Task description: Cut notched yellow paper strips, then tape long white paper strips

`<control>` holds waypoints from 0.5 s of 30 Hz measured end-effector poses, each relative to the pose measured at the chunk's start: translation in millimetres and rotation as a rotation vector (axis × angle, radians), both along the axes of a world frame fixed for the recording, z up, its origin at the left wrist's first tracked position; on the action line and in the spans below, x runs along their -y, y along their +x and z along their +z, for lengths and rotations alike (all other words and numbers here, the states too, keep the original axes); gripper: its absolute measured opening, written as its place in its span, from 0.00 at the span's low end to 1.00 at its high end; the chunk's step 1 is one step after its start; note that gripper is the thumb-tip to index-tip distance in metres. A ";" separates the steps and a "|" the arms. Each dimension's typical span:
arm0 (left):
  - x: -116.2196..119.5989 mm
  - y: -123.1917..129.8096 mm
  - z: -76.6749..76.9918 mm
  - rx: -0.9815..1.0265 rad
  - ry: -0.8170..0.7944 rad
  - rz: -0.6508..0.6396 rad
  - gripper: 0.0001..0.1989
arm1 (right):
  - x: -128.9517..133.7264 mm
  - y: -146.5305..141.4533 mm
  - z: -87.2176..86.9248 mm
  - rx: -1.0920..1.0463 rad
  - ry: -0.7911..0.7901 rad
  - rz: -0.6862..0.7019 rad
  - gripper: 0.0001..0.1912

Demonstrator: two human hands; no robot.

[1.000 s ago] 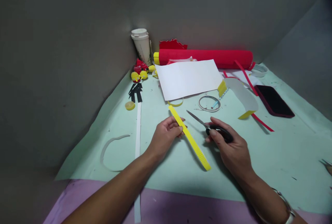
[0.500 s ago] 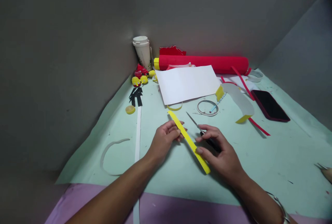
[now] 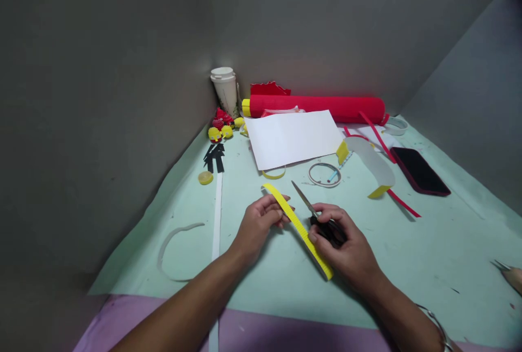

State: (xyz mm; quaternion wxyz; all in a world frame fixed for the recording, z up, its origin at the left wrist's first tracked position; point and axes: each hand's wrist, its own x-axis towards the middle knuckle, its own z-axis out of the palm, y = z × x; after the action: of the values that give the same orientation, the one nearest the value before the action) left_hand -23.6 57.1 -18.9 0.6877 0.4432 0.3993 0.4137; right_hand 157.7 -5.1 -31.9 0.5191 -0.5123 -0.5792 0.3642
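Note:
A yellow corrugated paper strip [image 3: 299, 227] runs slantwise between my hands above the green table covering. My left hand [image 3: 261, 221] is closed on its upper part, thumb on the near side and fingers behind. Black-handled scissors [image 3: 329, 230] lie in my right hand [image 3: 346, 248], their blades pointing up and to the left, beside the strip and apart from it. The right thumb touches the strip's edge near its lower half. Below the left forearm lies a long white strip [image 3: 217, 216], with a curled grey strip [image 3: 167, 248] to its left.
White paper [image 3: 296, 140] lies before a red corrugated roll [image 3: 318, 107]. A lidded cup [image 3: 225, 93], small yellow and red paper figures [image 3: 215, 134] and black paper pieces [image 3: 215, 157] are at the back left. A phone [image 3: 420, 171] and a curved grey-yellow strip [image 3: 373, 161] are rightward.
The scissors have turned in my right hand, showing more of their handles. The strip has tilted slightly, and the whole view has shifted a little.

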 end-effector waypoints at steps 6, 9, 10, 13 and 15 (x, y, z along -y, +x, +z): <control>1.7 -1.9 1.2 0.049 0.023 -0.012 0.15 | -1.2 -0.1 -0.8 0.046 0.042 -0.032 0.10; 3.1 -1.9 5.6 0.064 0.011 -0.023 0.15 | -1.4 -1.1 0.1 0.043 0.040 -0.037 0.10; 3.4 -1.8 6.9 0.059 0.007 -0.026 0.16 | -1.5 -1.5 0.5 0.044 0.039 -0.038 0.10; 4.3 -0.8 8.4 0.035 0.009 -0.034 0.16 | -1.3 -2.8 1.3 0.048 0.045 -0.032 0.10; 4.6 -0.1 7.7 0.029 0.020 -0.036 0.16 | -0.4 -3.0 0.9 0.031 0.051 -0.022 0.10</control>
State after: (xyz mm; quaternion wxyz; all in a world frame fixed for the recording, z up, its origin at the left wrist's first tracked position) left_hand -23.7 52.5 -11.2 0.6963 0.4511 0.3771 0.4117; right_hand 154.7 -4.7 -31.0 0.5272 -0.5107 -0.5905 0.3356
